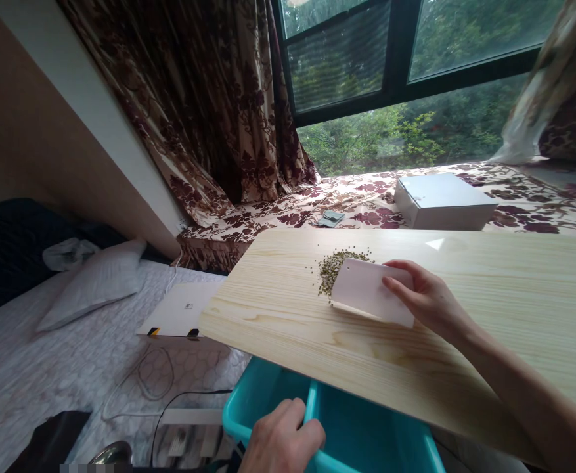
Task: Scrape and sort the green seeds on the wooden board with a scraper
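Note:
Small green beans, likely mung beans point(328, 270), lie in a loose heap on a pale wood-grain tabletop point(268, 289). My right hand point(428, 299) grips a whitish, flat dough scraper point(364, 289) by its right end, thumb on top. The scraper is tilted over the tabletop, its left part against the heap and hiding some of the beans. Below the table's front edge is a turquoise bin point(366, 420) with a divider. My left hand point(284, 437) is closed around the near end of that divider; part of the bin lies hidden under the table.
A white box point(445, 197) and a small grey-green cloth-like item point(330, 218) rest on the flowered window ledge behind the table. To the left, a bed point(71, 355) carries a pillow point(93, 282), a flat white box point(184, 309) and loose cables point(157, 394).

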Available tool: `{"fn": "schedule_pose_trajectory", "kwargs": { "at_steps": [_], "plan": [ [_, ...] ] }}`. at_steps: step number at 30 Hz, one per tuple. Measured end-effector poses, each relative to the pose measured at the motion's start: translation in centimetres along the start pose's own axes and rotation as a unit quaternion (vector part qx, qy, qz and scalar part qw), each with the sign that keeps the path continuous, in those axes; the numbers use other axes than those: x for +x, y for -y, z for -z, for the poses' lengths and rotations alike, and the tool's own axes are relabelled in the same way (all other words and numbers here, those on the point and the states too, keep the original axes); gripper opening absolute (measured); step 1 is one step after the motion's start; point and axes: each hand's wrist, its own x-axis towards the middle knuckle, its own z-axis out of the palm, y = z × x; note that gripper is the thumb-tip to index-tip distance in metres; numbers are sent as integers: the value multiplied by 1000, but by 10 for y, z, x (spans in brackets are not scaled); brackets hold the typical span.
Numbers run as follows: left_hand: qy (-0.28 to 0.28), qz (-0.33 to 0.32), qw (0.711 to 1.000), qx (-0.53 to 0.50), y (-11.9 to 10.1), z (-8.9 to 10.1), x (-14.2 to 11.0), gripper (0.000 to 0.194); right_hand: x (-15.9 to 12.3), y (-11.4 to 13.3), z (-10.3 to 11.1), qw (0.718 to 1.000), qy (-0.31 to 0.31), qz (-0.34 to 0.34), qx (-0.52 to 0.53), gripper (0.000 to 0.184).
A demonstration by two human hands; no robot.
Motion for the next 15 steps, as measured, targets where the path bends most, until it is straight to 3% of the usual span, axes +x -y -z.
{"fn": "schedule_pose_trajectory", "kwargs": {
  "at_steps": [8,15],
  "plan": [
    [-10,-2,1000,-10,1,-3,-1,23,1,3,-5,1000,16,-5,5,37],
    [-22,5,1000,-22,1,-7,-2,40,1,4,-2,999,6,-11,31,32]
  ]
}}
